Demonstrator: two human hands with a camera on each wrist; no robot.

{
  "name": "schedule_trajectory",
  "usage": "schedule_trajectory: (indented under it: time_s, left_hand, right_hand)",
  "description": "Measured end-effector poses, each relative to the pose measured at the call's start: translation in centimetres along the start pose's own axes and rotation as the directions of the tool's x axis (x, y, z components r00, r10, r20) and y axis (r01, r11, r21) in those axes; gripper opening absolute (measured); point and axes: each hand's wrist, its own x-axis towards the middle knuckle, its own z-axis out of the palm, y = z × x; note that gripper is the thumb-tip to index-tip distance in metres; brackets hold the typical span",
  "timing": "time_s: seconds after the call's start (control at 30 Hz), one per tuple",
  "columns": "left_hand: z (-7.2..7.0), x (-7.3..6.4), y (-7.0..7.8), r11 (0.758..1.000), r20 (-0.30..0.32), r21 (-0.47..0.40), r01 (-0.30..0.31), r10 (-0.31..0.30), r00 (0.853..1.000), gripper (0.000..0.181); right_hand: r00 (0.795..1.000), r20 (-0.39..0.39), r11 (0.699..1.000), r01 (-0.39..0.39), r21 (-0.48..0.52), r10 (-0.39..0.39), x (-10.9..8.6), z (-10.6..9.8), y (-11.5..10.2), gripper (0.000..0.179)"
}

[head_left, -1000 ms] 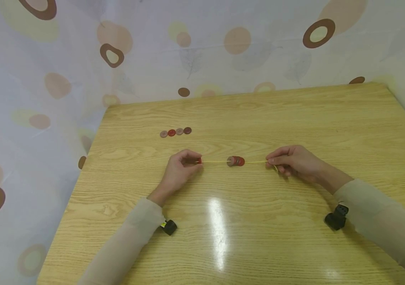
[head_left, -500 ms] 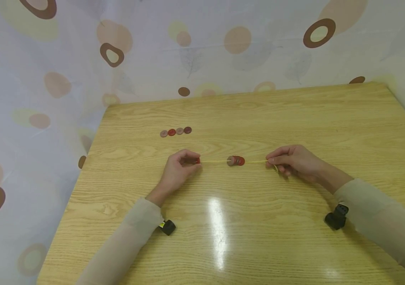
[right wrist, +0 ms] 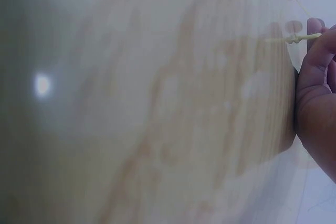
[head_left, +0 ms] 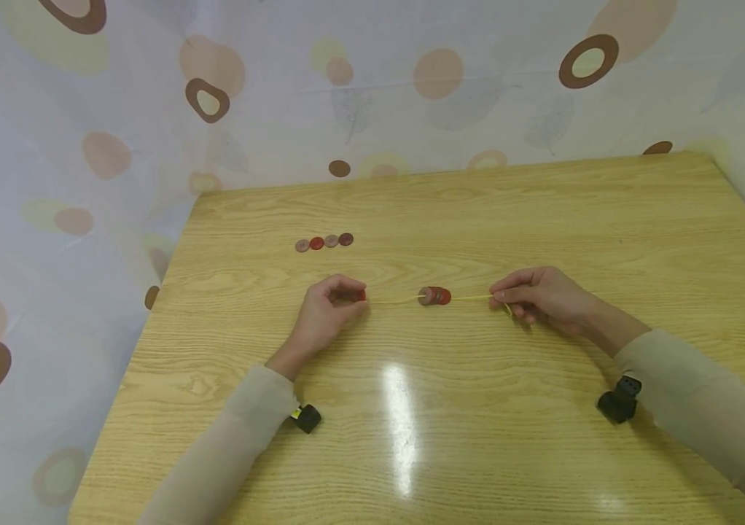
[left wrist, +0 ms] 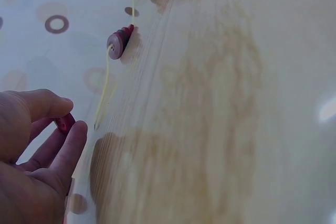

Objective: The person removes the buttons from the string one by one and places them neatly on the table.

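Note:
My left hand (head_left: 328, 312) pinches a red button (left wrist: 64, 123) between thumb and fingers. To its right, a yellow string (head_left: 467, 297) runs through a stack of red and brownish buttons (head_left: 434, 296). In the left wrist view the string's left end hangs a little apart from the pinched button. My right hand (head_left: 546, 299) pinches the string's other end between thumb and forefinger. A knot (right wrist: 295, 39) and a short tail of string show beside its fingers in the right wrist view.
Farther back on the wooden table (head_left: 477, 408), several buttons (head_left: 324, 243) lie in a row, alternating pinkish brown with red and dark red. A patterned cloth (head_left: 385, 87) hangs behind the table and along its left side.
My left hand has drawn slightly left with the red button. The string between it and the stack has gone from taut to slightly sagging. My right hand stays put.

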Motion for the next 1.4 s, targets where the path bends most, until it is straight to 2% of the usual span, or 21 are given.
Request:
schedule_trajectory:
  time_s: [0.23,0.37,0.6,0.73,0.83,1.0,1.07,1.2,1.23,1.33,1.4]
  left_hand:
    - [-0.2,0.3,0.0,1.000,-0.002,0.006,0.000,0.000,1.000,0.027]
    - [-0.2,0.9,-0.1,0.999,-0.004,0.051,-0.016,0.016,1.000,0.026]
    - [0.1,2.9,0.6,0.993,0.006,0.111,-0.048,0.047,0.999,0.027]
    - [0.0,4.7,1.4,0.977,0.032,0.200,-0.073,0.068,0.997,0.028]
    - [-0.1,6.5,2.0,0.944,0.068,0.310,-0.115,0.099,0.993,0.027]
    - [-0.4,9.2,2.8,0.837,0.122,0.522,-0.165,0.118,0.985,0.034]
    - [-0.6,10.0,2.9,0.789,0.121,0.594,-0.157,0.105,0.987,0.039]
    - [-1.0,11.0,2.5,0.737,0.073,0.670,-0.088,0.052,0.996,0.045]
    - [-1.1,11.2,2.3,0.728,0.060,0.682,-0.066,0.034,0.998,0.046]
    - [-1.4,11.6,1.7,0.723,0.032,0.691,-0.016,-0.008,0.999,0.046]
    - [-1.6,11.7,1.3,0.730,0.022,0.684,0.003,-0.025,0.999,0.047]
  right_hand:
    - [1.000,0.001,1.000,0.001,-0.024,-0.001,0.0,-0.2,-0.1,0.032]
    - [1.000,0.000,1.000,0.002,-0.028,-0.002,0.1,-0.3,0.0,0.031]
    - [1.000,0.004,1.000,0.010,-0.028,-0.009,0.2,-0.5,0.0,0.030]
    - [1.000,0.004,1.000,0.006,-0.025,-0.006,0.1,-0.7,0.0,0.028]
    - [1.000,-0.003,1.000,0.004,-0.024,-0.004,-0.1,-0.7,0.0,0.028]
    - [1.000,-0.014,1.000,0.003,-0.017,-0.003,-0.4,-0.6,0.0,0.028]
    - [1.000,-0.017,1.000,0.001,-0.009,-0.001,-0.4,-0.6,0.1,0.027]
    - [1.000,-0.008,1.000,0.008,-0.005,-0.008,-0.4,-0.5,0.2,0.027]
    - [1.000,-0.005,1.000,0.010,-0.005,-0.010,-0.4,-0.4,0.2,0.027]
    - [1.000,0.005,1.000,0.020,-0.005,-0.020,-0.5,-0.2,0.2,0.027]
    - [1.000,0.009,1.000,0.023,-0.003,-0.023,-0.6,-0.1,0.2,0.027]
